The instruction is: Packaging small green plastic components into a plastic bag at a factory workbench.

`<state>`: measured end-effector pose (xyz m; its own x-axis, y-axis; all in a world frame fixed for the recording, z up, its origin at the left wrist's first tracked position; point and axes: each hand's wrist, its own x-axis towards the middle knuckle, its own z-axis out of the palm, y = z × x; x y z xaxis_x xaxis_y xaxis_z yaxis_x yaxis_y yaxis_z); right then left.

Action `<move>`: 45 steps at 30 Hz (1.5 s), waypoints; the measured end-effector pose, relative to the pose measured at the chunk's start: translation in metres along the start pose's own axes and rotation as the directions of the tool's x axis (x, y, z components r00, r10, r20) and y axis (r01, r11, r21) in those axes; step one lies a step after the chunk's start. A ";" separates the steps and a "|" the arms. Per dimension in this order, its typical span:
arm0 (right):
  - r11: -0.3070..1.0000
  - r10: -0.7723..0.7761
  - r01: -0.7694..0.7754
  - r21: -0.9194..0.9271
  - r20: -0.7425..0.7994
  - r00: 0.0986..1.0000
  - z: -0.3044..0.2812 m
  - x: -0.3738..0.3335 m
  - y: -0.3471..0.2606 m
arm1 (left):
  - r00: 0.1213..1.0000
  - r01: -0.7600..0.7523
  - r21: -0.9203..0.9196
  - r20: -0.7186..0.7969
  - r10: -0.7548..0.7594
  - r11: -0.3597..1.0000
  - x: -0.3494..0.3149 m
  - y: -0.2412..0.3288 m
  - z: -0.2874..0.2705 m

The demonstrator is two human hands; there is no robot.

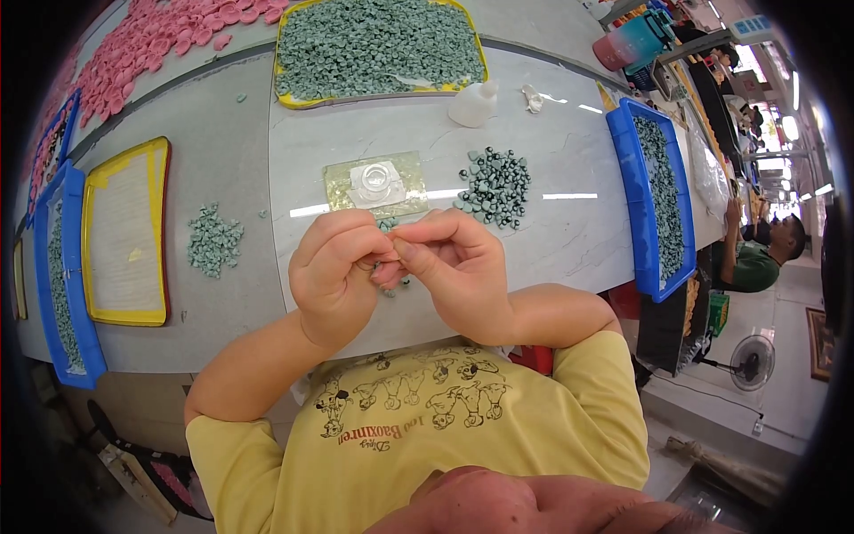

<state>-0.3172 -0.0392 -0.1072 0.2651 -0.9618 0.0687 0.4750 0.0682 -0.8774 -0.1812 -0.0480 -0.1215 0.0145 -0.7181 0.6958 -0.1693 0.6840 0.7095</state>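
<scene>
My left hand (336, 271) and my right hand (463, 276) meet over the near part of the table, fingertips pinched together. Whatever sits between the fingertips is too small and covered to make out. Small green pieces (386, 223) show just behind and below the fingers. Beyond my hands, a clear round dish (375, 181) rests on a white patch of a yellowish-green mat (338, 198). Right of the mat lies a pile of green pieces mixed with shiny dark beads (495, 187). Another heap of green pieces (213, 240) is to the left.
A yellow-rimmed tray of green pieces (281, 87) stands at the back, near a white squeeze bottle (473, 105). Blue trays flank the table at right (633, 196) and left (78, 303). Beside the left one lies a yellow-framed tray (124, 236). Pink pieces (169, 40) cover the far left.
</scene>
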 end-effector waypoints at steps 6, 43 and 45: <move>0.996 -0.058 0.056 -0.075 -0.017 0.998 0.006 -0.001 0.005 | 1.000 -0.015 0.016 0.015 0.015 1.000 0.000 0.000 -0.006; 0.984 0.177 -0.178 -0.001 0.099 0.979 0.004 -0.010 -0.042 | 0.985 0.163 -0.068 -0.038 -0.166 0.984 -0.014 0.024 0.001; 0.643 -0.024 0.410 -0.647 0.518 0.855 -0.001 -0.013 -0.085 | 0.741 0.442 -0.530 -0.240 -0.628 0.724 0.008 0.039 0.018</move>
<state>-0.3619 -0.0331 -0.0344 0.6502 -0.6865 0.3255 -0.1285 -0.5216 -0.8434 -0.2058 -0.0297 -0.0901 0.3537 -0.9303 0.0969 0.4061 0.2461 0.8801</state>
